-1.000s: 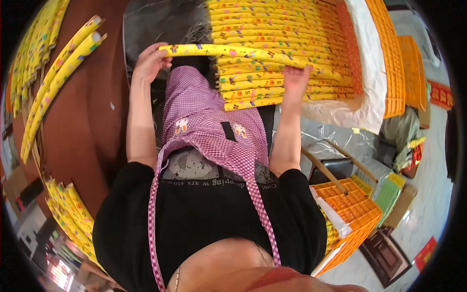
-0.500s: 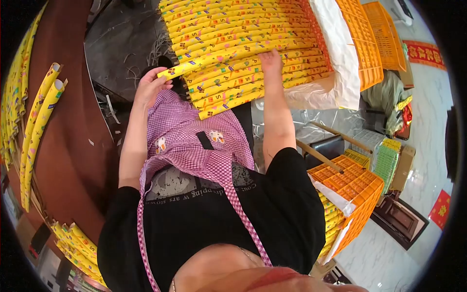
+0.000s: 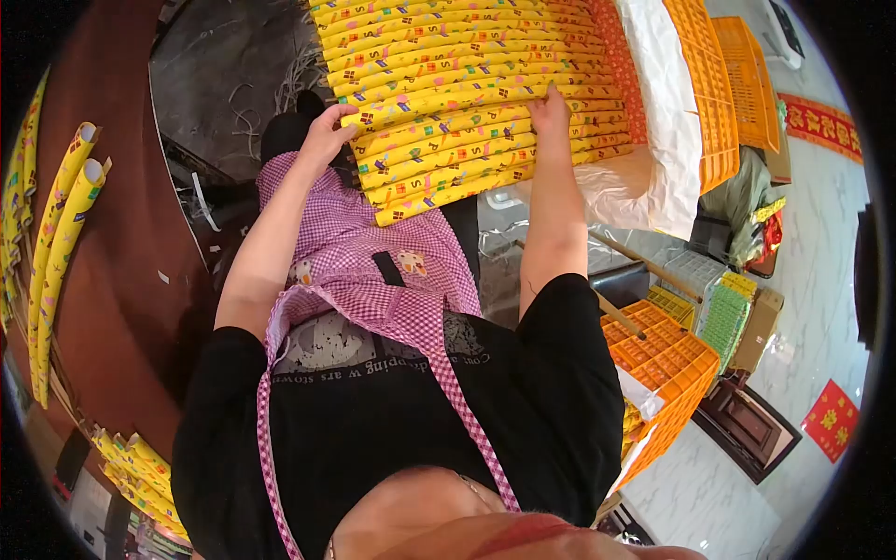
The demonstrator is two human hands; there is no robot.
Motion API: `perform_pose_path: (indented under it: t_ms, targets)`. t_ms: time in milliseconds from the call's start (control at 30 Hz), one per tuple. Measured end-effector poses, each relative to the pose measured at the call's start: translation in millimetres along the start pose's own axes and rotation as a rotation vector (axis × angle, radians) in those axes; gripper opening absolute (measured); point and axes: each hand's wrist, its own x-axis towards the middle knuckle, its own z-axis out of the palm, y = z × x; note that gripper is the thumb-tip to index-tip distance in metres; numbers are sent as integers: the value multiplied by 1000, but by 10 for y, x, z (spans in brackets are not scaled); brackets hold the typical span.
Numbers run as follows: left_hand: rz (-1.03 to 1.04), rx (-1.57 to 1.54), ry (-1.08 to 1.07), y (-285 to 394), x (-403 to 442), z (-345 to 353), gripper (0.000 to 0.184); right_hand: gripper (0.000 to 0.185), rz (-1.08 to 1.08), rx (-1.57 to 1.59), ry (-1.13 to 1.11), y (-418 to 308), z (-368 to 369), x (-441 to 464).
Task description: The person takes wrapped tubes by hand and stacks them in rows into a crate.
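Observation:
A yellow patterned paper tube lies on a row of similar yellow tubes in a paper-lined orange crate. My left hand pinches the tube's left end, thumb and fingers closed round it. Farther right, my right hand rests against the same tube, its fingers apart and partly out of sight. The tubes lie side by side, and their left ends stick out over my checked apron.
Two loose tubes lie on the brown surface at left, with more bundles along its edge. At lower right stands another orange crate near wooden poles. Paper scraps lie on the dark floor.
The tube has come down from above the row to lie among the others. My left hand still holds its end, and my right hand has shifted along it. The view has also turned.

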Motion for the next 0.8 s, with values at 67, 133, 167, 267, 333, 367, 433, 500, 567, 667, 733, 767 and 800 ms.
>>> perform_pose_path:
  t_ms: [67, 133, 167, 267, 333, 367, 433, 500, 567, 667, 733, 767, 800]
  targets:
    - [28, 194, 35, -112, 65, 3, 29, 32, -53, -336, 30, -5, 39, -23]
    - [51, 248, 65, -284, 127, -4, 28, 25, -77, -357, 55, 32, 100, -135]
    - [80, 303, 98, -364, 159, -11, 28, 18, -104, -375, 72, 58, 150, -201]
    - [94, 382, 169, -430, 131, 49, 27, 6, -125, -462, 50, 146, 360, -611]
    - [251, 498, 243, -505, 82, 115, 27, 12, -193, -472, -97, 330, 318, -748]
    - [417, 617, 317, -505, 89, 140, 26, 19, -268, -473, -247, 435, 315, -792]
    - [465, 638, 344, -489, 24, 225, 28, 20, -271, -507, -244, 659, 304, -922]
    - [549, 668, 282, -565, 40, 232, 17, 23, -297, -458, -375, 839, 268, -1064]
    - [550, 602, 272, -536, -5, 271, 12, 26, -261, -483, -318, 1052, 140, -1080]
    - [601, 634, 319, -553, -75, 292, 12, 26, -160, -470, -298, 1129, 296, -1389]
    - [593, 687, 308, -640, -90, 269, 24, 25, -107, -484, -309, 1095, 338, -1504]
    - [521, 711, 293, -669, -101, 257, 29, 26, -84, -485, -325, 1075, 345, -1561]
    - [484, 704, 289, -601, -151, 249, 30, 26, -98, -476, -352, 1055, 355, -1618]
